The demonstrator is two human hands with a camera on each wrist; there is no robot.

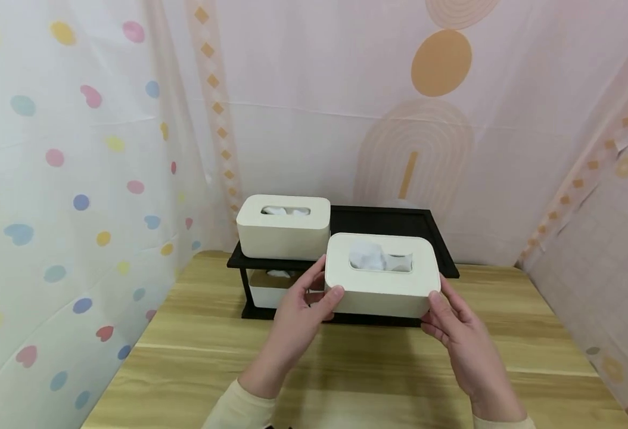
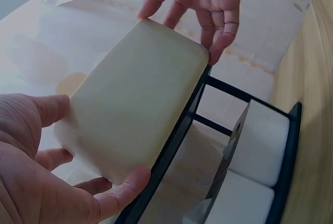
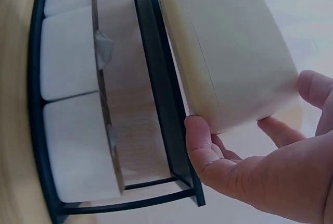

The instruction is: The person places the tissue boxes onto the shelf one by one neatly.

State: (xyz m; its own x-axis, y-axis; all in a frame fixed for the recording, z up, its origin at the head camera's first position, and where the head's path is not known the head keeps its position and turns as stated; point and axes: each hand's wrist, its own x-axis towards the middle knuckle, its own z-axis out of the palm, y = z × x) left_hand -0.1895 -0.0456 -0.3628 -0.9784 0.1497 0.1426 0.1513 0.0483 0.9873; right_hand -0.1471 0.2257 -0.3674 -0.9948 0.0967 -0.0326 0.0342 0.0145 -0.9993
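A cream tissue box (image 1: 382,304) with white tissue in its oval top slot is held between both hands, in front of a two-tier black rack (image 1: 381,220). My left hand (image 1: 295,325) grips its left end, thumb on the near corner. My right hand (image 1: 464,342) holds the right end, thumb at the front corner and fingers curled beneath. Both wrist views show the box's plain side (image 2: 130,99) tilted, with the rack's upper edge close beside it. A second cream tissue box (image 1: 284,238) sits on the upper tier at left.
Several white tissue boxes (image 3: 73,146) stand in a row on the rack's lower tier, largely hidden in the head view. The rack stands on a wood-grain table (image 1: 185,357). Patterned curtains (image 1: 292,89) hang behind and at the sides.
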